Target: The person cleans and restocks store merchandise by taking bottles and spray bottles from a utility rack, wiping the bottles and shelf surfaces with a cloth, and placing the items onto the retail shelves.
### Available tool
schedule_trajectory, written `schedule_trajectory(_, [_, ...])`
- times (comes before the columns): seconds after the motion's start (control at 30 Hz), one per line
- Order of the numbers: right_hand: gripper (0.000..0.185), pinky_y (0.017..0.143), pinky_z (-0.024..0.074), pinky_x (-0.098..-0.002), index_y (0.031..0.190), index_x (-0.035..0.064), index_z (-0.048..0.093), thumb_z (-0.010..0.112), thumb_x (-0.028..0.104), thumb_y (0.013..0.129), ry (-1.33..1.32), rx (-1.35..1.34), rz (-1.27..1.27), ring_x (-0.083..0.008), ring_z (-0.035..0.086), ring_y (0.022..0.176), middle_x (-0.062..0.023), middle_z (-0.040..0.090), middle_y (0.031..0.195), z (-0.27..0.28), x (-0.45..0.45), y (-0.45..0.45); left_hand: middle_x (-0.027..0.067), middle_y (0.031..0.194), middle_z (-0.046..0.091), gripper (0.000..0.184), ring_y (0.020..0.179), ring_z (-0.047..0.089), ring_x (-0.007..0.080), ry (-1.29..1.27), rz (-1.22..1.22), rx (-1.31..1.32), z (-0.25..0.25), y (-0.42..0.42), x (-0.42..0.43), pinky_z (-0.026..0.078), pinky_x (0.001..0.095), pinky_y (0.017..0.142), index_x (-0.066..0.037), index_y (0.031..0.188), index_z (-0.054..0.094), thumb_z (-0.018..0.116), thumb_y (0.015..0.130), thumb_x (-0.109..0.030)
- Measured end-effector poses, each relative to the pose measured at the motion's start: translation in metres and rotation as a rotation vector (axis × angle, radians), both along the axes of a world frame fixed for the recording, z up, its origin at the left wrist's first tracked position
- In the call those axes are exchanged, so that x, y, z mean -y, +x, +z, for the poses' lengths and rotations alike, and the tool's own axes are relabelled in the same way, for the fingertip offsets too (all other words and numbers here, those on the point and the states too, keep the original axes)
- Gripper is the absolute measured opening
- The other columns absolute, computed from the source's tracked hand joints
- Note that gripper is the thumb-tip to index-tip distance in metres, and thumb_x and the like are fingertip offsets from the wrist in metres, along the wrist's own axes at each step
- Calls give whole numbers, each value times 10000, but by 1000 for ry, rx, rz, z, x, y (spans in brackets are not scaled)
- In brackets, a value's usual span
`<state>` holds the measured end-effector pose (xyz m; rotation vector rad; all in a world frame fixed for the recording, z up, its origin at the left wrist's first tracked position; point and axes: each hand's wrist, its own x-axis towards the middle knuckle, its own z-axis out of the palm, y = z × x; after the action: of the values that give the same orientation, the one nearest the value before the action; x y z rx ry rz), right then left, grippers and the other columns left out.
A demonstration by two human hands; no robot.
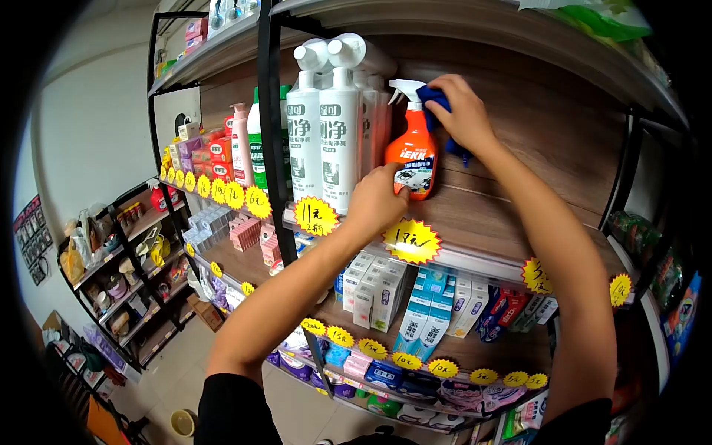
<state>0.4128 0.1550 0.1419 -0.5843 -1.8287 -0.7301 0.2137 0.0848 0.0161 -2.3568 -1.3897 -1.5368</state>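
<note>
An orange spray bottle (pixel 420 144) with a white trigger head stands upright on the wooden shelf (pixel 475 215). My left hand (pixel 378 194) is closed around its lower left side, thumb and fingers against the label. By the trigger head, my right hand (pixel 461 111) pinches a dark blue cloth (pixel 432 96), which touches the back of the spray head and hangs down behind the bottle. White bottles (pixel 340 141) with grey lettering stand in rows just left of the spray bottle, more bottles lying on top of them.
Yellow price tags (pixel 412 241) line the shelf edge. Below are toothpaste boxes (pixel 424 311) and packaged goods. A black upright post (pixel 270 111) separates this bay from the left one, with a pink pump bottle (pixel 240 144). An upper shelf (pixel 445 26) overhangs my hands.
</note>
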Motion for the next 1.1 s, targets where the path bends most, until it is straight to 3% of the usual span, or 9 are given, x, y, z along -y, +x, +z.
schedule_trajectory(0.07, [293,931,500,-425,1120,46,636,715,141,854,116,193,-19,-363,605,1063,-126,623,1177,-4,-16,-9,244,1141,671,431,1083,659,373,22,-11,42,-1,3,18,530,403,923,26,1255,604,679,886,-185])
schedule_trajectory(0.23, [394,1059,433,-399,1240,10,633,668,110,860,18,284,-87,-302,503,1229,-120,585,1317,-40,-40,-23,188,1199,659,369,1137,651,284,2,-99,190,-15,-10,50,546,372,943,23,1221,621,683,905,-157])
schedule_trajectory(0.33, [346,1016,453,-399,1192,12,648,604,37,850,-122,404,-84,-310,518,1161,-117,594,1257,-51,-30,-22,159,1218,659,356,1167,635,252,-105,-177,348,-28,-25,71,543,368,943,20,1222,622,679,916,-151])
schedule_trajectory(0.6, [224,953,477,-397,1059,42,679,631,26,841,-250,556,-42,-303,530,1092,-90,597,1124,-74,2,-14,109,1208,663,335,1124,623,175,-169,-266,441,-77,-66,117,524,343,946,14,1214,628,695,926,-142])
schedule_trajectory(0.73, [226,929,492,-391,1047,83,705,670,74,824,-489,756,-126,-292,585,1054,-83,657,1090,-79,11,-12,113,1086,672,293,1027,653,193,-190,-344,571,-110,-92,140,549,326,867,-11,1175,645,700,914,-133])
schedule_trajectory(0.83, [333,865,532,-421,1075,117,733,684,121,746,-899,889,-350,-318,677,1004,-136,720,1079,-66,22,-10,95,1081,671,308,1000,646,157,-363,-339,577,-139,-128,160,526,300,868,-15,1196,642,704,913,-119])
schedule_trajectory(0.9, [304,837,542,-442,1017,108,758,665,78,729,-879,766,-710,-337,681,995,-167,720,1047,-49,41,-6,88,1087,677,305,993,645,149,-399,-374,608,-161,-153,173,526,300,863,-12,1196,642,699,920,-131])
schedule_trajectory(0.97, [316,831,551,-445,1014,97,767,680,68,711,-770,549,-816,-361,688,965,-189,717,1049,-38,43,12,85,1083,679,297,1009,645,148,-498,-354,624,-181,-185,189,527,297,873,-10,1194,640,693,923,-119])
schedule_trajectory(1.1, [262,946,506,-416,1037,56,718,677,111,784,-471,109,-500,-341,648,1074,-173,700,1101,-21,115,-23,58,1049,670,257,1005,635,131,-600,-404,719,-236,-256,214,526,287,875,-15,1182,634,659,928,-47])
